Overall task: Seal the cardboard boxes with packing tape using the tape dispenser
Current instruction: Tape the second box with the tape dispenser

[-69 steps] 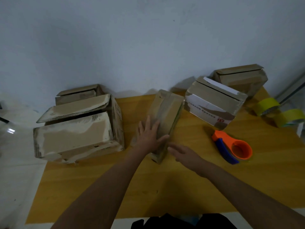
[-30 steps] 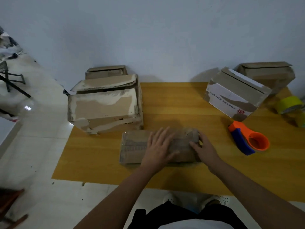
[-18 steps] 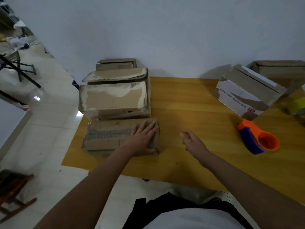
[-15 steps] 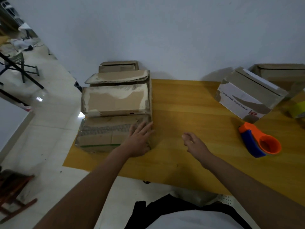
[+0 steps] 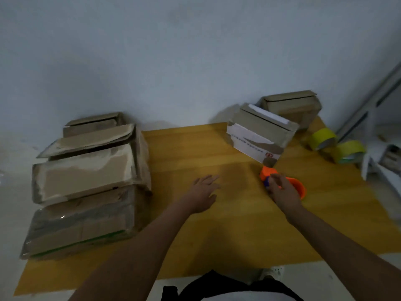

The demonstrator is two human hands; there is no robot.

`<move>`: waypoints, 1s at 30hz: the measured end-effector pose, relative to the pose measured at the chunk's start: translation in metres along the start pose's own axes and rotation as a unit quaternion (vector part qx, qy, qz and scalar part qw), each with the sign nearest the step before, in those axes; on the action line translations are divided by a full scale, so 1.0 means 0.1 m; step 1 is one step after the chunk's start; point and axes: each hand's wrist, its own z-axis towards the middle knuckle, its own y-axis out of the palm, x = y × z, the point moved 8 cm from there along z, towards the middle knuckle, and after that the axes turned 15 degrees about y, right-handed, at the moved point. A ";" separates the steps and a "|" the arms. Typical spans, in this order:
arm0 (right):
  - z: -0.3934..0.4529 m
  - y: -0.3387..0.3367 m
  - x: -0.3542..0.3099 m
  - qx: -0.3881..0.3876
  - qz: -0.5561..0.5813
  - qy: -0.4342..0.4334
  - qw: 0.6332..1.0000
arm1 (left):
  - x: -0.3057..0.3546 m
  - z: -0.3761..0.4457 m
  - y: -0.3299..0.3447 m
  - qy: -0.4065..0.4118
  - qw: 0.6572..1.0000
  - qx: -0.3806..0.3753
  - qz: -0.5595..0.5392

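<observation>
Yellow wood covers the bench [image 5: 227, 224], which stands against a pale wall. At its middle right lies the orange tape dispenser [image 5: 297, 187]. The right hand [image 5: 280, 190] is on it, fingers curled round its blue handle. Left of the dispenser, the left hand [image 5: 202, 192] hovers flat with fingers loose and straight. Behind the dispenser sits a white-sided box [image 5: 260, 135]. Two yellow tape rolls [image 5: 323, 139] lie further right. Three worn boxes [image 5: 86, 170] crowd the far left edge.

Head view, downward onto table [image 5: 238, 213], somewhat blurred
</observation>
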 end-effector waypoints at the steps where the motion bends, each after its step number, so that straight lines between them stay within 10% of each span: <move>1: 0.08 -0.19 0.02 0.028 0.006 0.007 1.000 | 0.07 0.17 0.00 0.009 1.000 -0.002 -0.008; 6: 0.60 -0.81 -0.05 0.067 0.092 0.037 0.993 | 0.36 0.79 -0.03 0.006 0.996 -0.015 -0.088; 23: 1.38 -0.37 -1.07 -0.266 0.088 -0.092 0.955 | 0.17 1.13 -0.93 -0.058 0.978 0.198 -0.018; 30: 0.80 0.47 -1.06 -0.371 -0.018 -0.071 0.926 | -0.25 0.77 -0.76 -0.150 0.986 0.031 0.073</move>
